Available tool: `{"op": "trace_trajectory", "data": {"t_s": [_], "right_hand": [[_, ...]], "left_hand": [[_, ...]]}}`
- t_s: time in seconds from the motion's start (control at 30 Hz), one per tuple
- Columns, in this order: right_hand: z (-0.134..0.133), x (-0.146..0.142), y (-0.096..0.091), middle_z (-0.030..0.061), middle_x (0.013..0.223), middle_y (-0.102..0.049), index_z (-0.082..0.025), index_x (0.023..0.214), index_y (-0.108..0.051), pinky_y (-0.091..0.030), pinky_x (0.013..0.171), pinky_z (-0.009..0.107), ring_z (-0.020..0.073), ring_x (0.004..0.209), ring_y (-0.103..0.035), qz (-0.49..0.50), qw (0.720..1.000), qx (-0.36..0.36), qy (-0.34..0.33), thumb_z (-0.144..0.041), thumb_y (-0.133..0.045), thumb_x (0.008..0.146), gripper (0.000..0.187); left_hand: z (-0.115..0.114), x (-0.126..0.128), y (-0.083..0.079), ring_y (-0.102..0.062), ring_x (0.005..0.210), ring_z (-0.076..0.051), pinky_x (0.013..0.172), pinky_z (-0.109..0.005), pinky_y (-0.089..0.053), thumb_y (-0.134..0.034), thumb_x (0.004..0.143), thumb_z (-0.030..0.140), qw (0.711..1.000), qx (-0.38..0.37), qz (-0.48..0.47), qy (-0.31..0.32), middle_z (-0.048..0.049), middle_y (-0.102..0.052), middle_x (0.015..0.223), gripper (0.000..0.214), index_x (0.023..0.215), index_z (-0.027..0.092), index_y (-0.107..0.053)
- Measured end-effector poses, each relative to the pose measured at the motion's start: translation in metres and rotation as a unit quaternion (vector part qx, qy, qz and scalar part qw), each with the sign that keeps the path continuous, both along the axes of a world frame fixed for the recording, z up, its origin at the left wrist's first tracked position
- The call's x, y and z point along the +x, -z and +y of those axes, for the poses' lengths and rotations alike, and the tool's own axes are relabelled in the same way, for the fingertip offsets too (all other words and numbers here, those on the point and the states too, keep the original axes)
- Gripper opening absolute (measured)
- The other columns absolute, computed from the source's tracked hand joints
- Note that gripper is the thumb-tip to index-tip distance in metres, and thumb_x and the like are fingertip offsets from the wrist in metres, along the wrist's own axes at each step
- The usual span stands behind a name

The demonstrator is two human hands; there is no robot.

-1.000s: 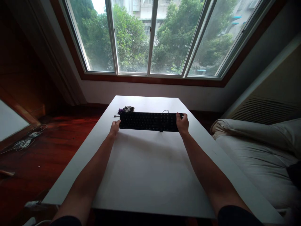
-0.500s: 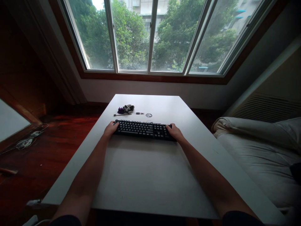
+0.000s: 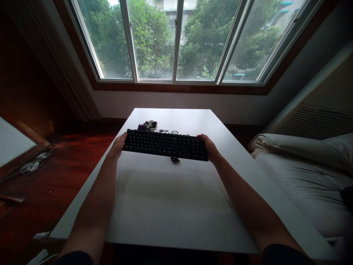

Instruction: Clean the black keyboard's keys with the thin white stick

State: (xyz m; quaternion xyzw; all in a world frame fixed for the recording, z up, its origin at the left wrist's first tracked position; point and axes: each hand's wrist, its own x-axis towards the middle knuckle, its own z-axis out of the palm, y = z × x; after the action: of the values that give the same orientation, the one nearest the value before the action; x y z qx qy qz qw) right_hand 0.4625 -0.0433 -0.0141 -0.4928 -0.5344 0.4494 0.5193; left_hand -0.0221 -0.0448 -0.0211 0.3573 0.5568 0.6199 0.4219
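Left hand is closed on the 9 o'clock end of the keyboard, right hand gripping its 3 o'clock end, so it's basically up off the white table at 12 o'clock.

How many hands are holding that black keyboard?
2: the left hand holds the keyboard at its left end, the right hand at its right end. Both are partly hidden by it.

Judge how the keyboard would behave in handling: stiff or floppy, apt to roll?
The keyboard is probably stiff: gripped at its ends by the left hand and right hand, it shows no clear sag. Being long and flat, it seems unlikely to roll.
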Motion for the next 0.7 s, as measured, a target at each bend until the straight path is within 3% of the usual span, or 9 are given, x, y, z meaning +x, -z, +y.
{"op": "trace_trajectory", "data": {"t_s": [0.1, 0.23, 0.33, 0.47, 0.53, 0.63, 0.7], "right_hand": [[-0.003, -0.001, 0.005, 0.0078, 0.092, -0.072, -0.022, 0.107, -0.064, -0.058, 0.077, 0.044, 0.0280, 0.087, -0.070, 0.083, 0.991, -0.080, -0.068, -0.076, -0.037, 0.092, 0.062], [-0.013, -0.013, 0.021, 0.0083, 0.092, -0.075, -0.022, 0.104, -0.068, -0.058, 0.085, 0.049, 0.0314, 0.100, -0.070, 0.133, 0.983, -0.069, -0.103, -0.070, -0.034, 0.096, 0.060], [-0.022, -0.020, 0.029, 0.0069, 0.089, -0.076, -0.020, 0.100, -0.070, -0.061, 0.082, 0.045, 0.0277, 0.097, -0.071, 0.107, 0.987, -0.056, -0.110, -0.055, -0.035, 0.102, 0.049], [-0.033, -0.024, 0.030, 0.0072, 0.088, -0.075, -0.018, 0.090, -0.070, -0.063, 0.068, 0.031, 0.0194, 0.084, -0.072, 0.007, 0.983, -0.078, -0.164, -0.041, -0.040, 0.102, 0.039], [-0.038, -0.027, 0.027, 0.0106, 0.102, -0.076, -0.017, 0.101, -0.073, -0.062, 0.065, 0.031, 0.0216, 0.090, -0.074, -0.006, 0.961, -0.113, -0.254, -0.042, -0.049, 0.099, 0.035], [-0.040, -0.031, 0.025, 0.0141, 0.131, -0.068, -0.022, 0.123, -0.070, -0.062, 0.077, 0.039, 0.0285, 0.113, -0.069, 0.024, 0.907, -0.148, -0.393, -0.050, -0.055, 0.097, 0.041], [-0.037, -0.030, 0.025, 0.0122, 0.137, -0.064, -0.026, 0.131, -0.065, -0.059, 0.089, 0.047, 0.0287, 0.121, -0.065, 0.043, 0.913, -0.107, -0.390, -0.053, -0.055, 0.096, 0.045]], "left_hand": [[-0.002, -0.006, 0.005, -0.069, 0.071, -0.021, 0.066, -0.030, -0.057, -0.069, 0.090, 0.035, 0.997, -0.055, -0.046, 0.023, -0.0085, -0.071, 0.075, 0.027, 0.095, 0.009, -0.072], [-0.003, -0.008, 0.006, -0.070, 0.070, -0.020, 0.066, -0.029, -0.058, -0.070, 0.090, 0.029, 0.995, -0.026, -0.096, 0.020, -0.0079, -0.070, 0.073, 0.021, 0.092, 0.008, -0.071], [-0.004, -0.009, 0.002, -0.070, 0.070, -0.020, 0.063, -0.028, -0.057, -0.071, 0.090, 0.029, 0.995, -0.013, -0.095, 0.028, -0.0084, -0.071, 0.076, 0.021, 0.092, 0.008, -0.071], [-0.006, -0.008, -0.005, -0.070, 0.069, -0.020, 0.061, -0.026, -0.058, -0.067, 0.093, 0.028, 0.995, 0.002, -0.100, 0.029, -0.0098, -0.071, 0.077, 0.021, 0.088, 0.008, -0.070], [-0.006, -0.005, -0.006, -0.071, 0.071, -0.021, 0.066, -0.028, -0.060, -0.067, 0.094, 0.027, 0.992, 0.000, -0.121, 0.028, -0.0095, -0.071, 0.076, 0.020, 0.087, 0.008, -0.069], [-0.006, -0.001, -0.005, -0.071, 0.072, -0.020, 0.070, -0.031, -0.062, -0.066, 0.095, 0.026, 0.988, -0.008, -0.151, 0.042, -0.0086, -0.071, 0.077, 0.017, 0.091, 0.009, -0.069], [-0.005, 0.001, -0.003, -0.071, 0.071, -0.019, 0.069, -0.030, -0.062, -0.063, 0.096, 0.026, 0.987, -0.012, -0.147, 0.063, -0.0089, -0.071, 0.079, 0.019, 0.093, 0.009, -0.069]]}}
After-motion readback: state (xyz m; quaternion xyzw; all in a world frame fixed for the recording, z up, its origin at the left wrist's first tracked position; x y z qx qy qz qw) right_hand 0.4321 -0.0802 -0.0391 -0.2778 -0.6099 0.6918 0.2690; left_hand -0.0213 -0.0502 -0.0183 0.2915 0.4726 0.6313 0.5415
